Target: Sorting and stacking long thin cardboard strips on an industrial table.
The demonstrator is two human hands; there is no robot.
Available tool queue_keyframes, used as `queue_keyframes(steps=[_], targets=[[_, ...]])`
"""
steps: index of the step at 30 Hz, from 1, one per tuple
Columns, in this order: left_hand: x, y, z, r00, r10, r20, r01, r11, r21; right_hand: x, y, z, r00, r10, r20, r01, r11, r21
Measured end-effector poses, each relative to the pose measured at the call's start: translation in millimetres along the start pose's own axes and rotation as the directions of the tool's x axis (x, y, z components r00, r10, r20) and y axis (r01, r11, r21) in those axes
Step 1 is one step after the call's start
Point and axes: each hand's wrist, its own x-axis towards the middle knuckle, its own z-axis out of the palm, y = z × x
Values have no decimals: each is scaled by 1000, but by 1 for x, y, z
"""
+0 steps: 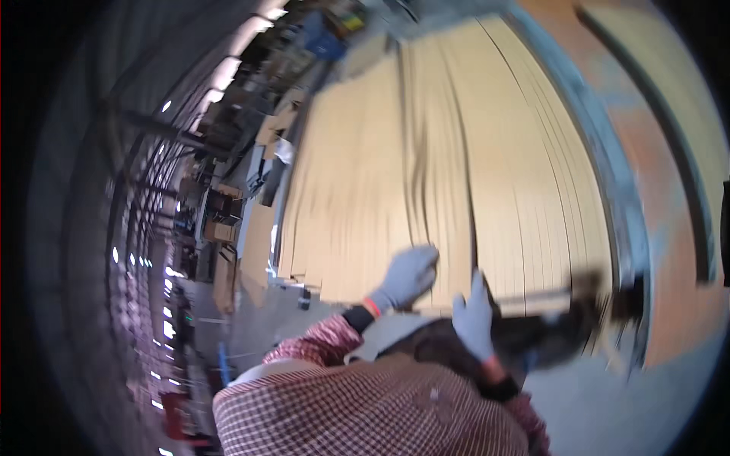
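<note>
Long pale-tan strips (494,190), wood-like, lie side by side in a wide layer before me. Dark gaps part some of them. My left hand (407,277), in a grey glove, is closed over the strips near their front ends, its fingertips curled down beside a gap. To the right is my right hand (475,319), also grey-gloved. Its index finger stretches along another dark gap and its thumb stands apart, close to the strip between the two hands. The undersides of both hands are hidden, and motion blurs the strips.
A blue-grey metal rail (608,167) runs along the right side, with an orange-brown surface (658,190) beyond it. A dark, blurred object (559,334) sits at the front right. Stacked boards and cartons (220,232) stand to the left.
</note>
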Motion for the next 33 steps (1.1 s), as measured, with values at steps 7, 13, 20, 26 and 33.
queue_keyframes(steps=[7,13,20,26,33], targets=[[-44,-32,74,948,137,-288,-170,981,-91,-8,12,4,998,59,-25,-51,972,231],[-37,-29,68,960,-2,-279,-104,926,-362,6,-6,-20,994,60,96,-75,985,153],[-36,-43,72,958,-4,-285,-81,956,-284,11,-18,-7,981,191,29,-191,939,284],[-36,-32,69,941,62,-332,-146,961,-234,14,-28,-30,948,283,145,-306,936,175],[-31,-31,61,937,94,-337,-180,955,-236,21,-53,-51,920,303,248,-384,822,420]])
